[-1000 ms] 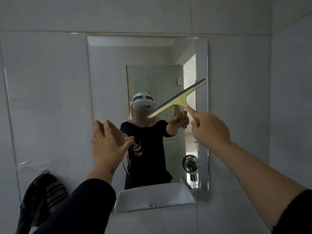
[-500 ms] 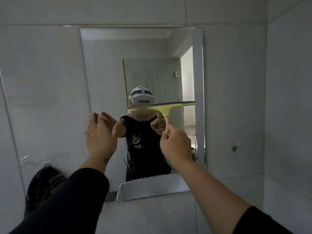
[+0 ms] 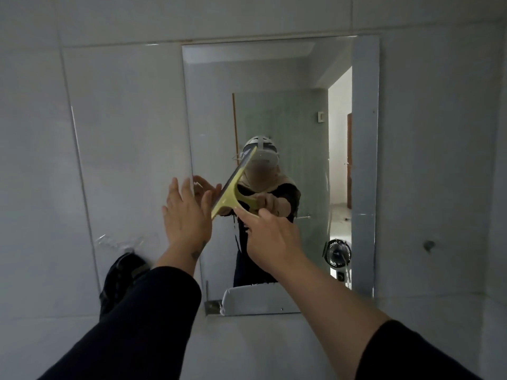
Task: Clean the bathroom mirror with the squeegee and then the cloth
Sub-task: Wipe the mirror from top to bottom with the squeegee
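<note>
Yellow squeegee stands tilted against the mirror, its handle gripped by the right hand with the arm stretched forward. Just beside it (on its left), the left hand is raised with fingers spread, holding nothing.

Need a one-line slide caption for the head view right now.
Right hand holds yellow squeegee tilted against bathroom mirror; open left hand raised by its left edge.

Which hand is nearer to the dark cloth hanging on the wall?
Left. The left hand is open, up and to the right of the dark cloth. The right hand holds the squeegee farther right.
</note>
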Demonstrator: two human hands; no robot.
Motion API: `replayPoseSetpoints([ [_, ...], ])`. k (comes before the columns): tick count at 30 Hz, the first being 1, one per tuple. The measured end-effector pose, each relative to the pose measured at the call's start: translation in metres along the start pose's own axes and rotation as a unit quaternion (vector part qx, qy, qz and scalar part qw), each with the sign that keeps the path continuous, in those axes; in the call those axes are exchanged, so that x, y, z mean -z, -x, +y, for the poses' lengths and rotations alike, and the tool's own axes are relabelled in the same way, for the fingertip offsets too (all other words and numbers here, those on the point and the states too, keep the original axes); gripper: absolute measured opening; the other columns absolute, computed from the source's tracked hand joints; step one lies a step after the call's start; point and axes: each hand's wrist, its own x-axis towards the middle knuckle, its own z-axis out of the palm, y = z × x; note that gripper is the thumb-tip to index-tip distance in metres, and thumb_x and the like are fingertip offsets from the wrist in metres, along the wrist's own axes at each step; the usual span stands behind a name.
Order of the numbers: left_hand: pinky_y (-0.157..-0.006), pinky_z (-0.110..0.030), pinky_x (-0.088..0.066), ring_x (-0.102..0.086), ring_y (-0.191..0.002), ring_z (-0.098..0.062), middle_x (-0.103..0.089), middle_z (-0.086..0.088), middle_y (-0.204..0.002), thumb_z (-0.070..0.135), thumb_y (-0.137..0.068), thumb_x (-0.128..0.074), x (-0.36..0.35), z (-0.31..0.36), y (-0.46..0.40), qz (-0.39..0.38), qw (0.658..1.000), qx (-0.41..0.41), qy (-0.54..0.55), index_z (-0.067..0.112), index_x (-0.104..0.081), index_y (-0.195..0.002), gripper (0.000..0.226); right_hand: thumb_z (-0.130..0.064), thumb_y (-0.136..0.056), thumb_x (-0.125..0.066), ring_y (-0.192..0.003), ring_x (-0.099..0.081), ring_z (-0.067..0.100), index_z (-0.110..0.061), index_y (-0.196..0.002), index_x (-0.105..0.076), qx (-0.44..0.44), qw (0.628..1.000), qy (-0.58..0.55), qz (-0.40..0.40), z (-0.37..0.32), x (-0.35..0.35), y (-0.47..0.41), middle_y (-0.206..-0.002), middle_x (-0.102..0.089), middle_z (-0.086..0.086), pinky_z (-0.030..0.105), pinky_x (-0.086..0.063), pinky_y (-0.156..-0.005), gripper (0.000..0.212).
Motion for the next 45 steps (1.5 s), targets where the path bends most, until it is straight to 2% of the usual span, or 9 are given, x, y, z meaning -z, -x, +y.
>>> replayPoseSetpoints([
  [10, -0.115, -0.051, -0.021, -0.016, -0.144, -0.028, -0.009, -0.009, -0.158, 0.039, -0.095, -0.045, -0.024, 0.012, 0.021, -0.045, 0.999, -0.018, 0.008, 0.015, -0.024, -0.146, 0.059, -0.018, -0.092, -0.042, -0.079, -0.061, 0.026, -0.053, -0.139, -0.03, -0.027, 0.994, 0.101, 0.026, 0.066, 0.036, 0.016, -0.104, -0.057, 0.002, 0.03, -0.042, -0.058, 0.06],
  [17, -0.115, -0.052, -0.018, -0.012, -0.145, -0.028, -0.007, -0.012, -0.158, 0.043, -0.095, -0.043, -0.033, 0.022, 0.023, -0.06, 0.998, -0.033, -0.003, 0.021, -0.021, -0.147, 0.061, -0.022, -0.094, -0.041, -0.083, -0.059, 0.028, -0.053, -0.138, -0.031, -0.116, 0.988, 0.091, 0.047, 0.11, 0.056, 0.036, -0.093, -0.053, 0.003, 0.03, -0.039, -0.063, 0.055],
  [20, -0.116, -0.052, -0.018, -0.011, -0.145, -0.029, -0.007, -0.012, -0.158, 0.043, -0.095, -0.043, -0.036, 0.023, 0.022, -0.067, 0.997, -0.031, -0.014, 0.02, -0.019, -0.148, 0.063, -0.026, -0.095, -0.042, -0.08, -0.058, 0.028, -0.051, -0.14, -0.03, -0.153, 0.984, 0.064, 0.058, 0.126, 0.056, 0.046, -0.087, -0.049, 0.003, 0.032, -0.046, -0.065, 0.053],
  [23, -0.115, -0.051, -0.019, -0.013, -0.145, -0.029, -0.007, -0.012, -0.158, 0.043, -0.095, -0.045, -0.037, 0.023, 0.022, -0.065, 0.997, -0.034, -0.024, 0.018, -0.02, -0.148, 0.064, -0.025, -0.095, -0.045, -0.073, -0.052, 0.025, -0.047, -0.142, -0.031, -0.194, 0.978, 0.018, 0.068, 0.133, 0.05, 0.057, -0.089, -0.051, 0.005, 0.03, -0.041, -0.062, 0.054],
  [26, -0.116, -0.049, -0.019, -0.013, -0.145, -0.029, -0.006, -0.012, -0.158, 0.042, -0.095, -0.045, -0.039, 0.023, 0.026, -0.067, 0.997, -0.038, -0.03, 0.017, -0.02, -0.148, 0.064, -0.022, -0.095, -0.046, -0.071, -0.053, 0.022, -0.043, -0.143, -0.031, -0.226, 0.969, -0.055, 0.078, 0.128, 0.034, 0.067, -0.085, -0.057, 0.004, 0.03, -0.041, -0.062, 0.054],
  [29, -0.116, -0.05, -0.02, -0.013, -0.145, -0.03, -0.006, -0.012, -0.158, 0.041, -0.095, -0.046, -0.041, 0.023, 0.03, -0.072, 0.996, -0.045, -0.033, 0.016, -0.021, -0.148, 0.064, -0.018, -0.095, -0.043, -0.068, -0.051, 0.02, -0.038, -0.145, -0.03, -0.257, 0.955, -0.12, 0.084, 0.116, 0.012, 0.074, -0.068, -0.051, 0.0, 0.029, -0.039, -0.062, 0.055],
  [34, -0.115, -0.051, -0.02, -0.015, -0.144, -0.031, -0.006, -0.012, -0.158, 0.037, -0.095, -0.047, -0.039, 0.019, 0.03, -0.071, 0.996, -0.048, -0.029, 0.016, -0.023, -0.147, 0.061, -0.021, -0.097, -0.04, -0.065, -0.046, 0.017, -0.036, -0.147, -0.024, -0.287, 0.937, -0.175, 0.095, 0.086, -0.017, 0.077, -0.073, -0.051, 0.003, 0.026, -0.032, -0.052, 0.055],
  [36, -0.115, -0.052, -0.02, -0.016, -0.144, -0.031, -0.006, -0.011, -0.159, 0.036, -0.095, -0.047, -0.035, 0.017, 0.027, -0.067, 0.996, -0.048, -0.031, 0.016, -0.024, -0.147, 0.06, -0.021, -0.097, -0.04, -0.066, -0.046, 0.017, -0.035, -0.147, -0.024, -0.283, 0.935, -0.192, 0.099, 0.073, -0.025, 0.076, -0.074, -0.052, 0.004, 0.025, -0.029, -0.051, 0.054],
  [45, -0.116, -0.052, -0.016, -0.012, -0.145, -0.03, -0.005, -0.011, -0.159, 0.034, -0.095, -0.047, -0.021, -0.002, 0.021, -0.06, 0.997, -0.042, -0.027, 0.017, -0.024, -0.147, 0.06, -0.018, -0.097, -0.043, -0.074, -0.048, 0.019, -0.033, -0.148, -0.023, -0.195, 0.957, -0.202, 0.071, 0.006, -0.057, 0.064, -0.084, -0.048, 0.004, 0.029, -0.039, -0.064, 0.057],
])
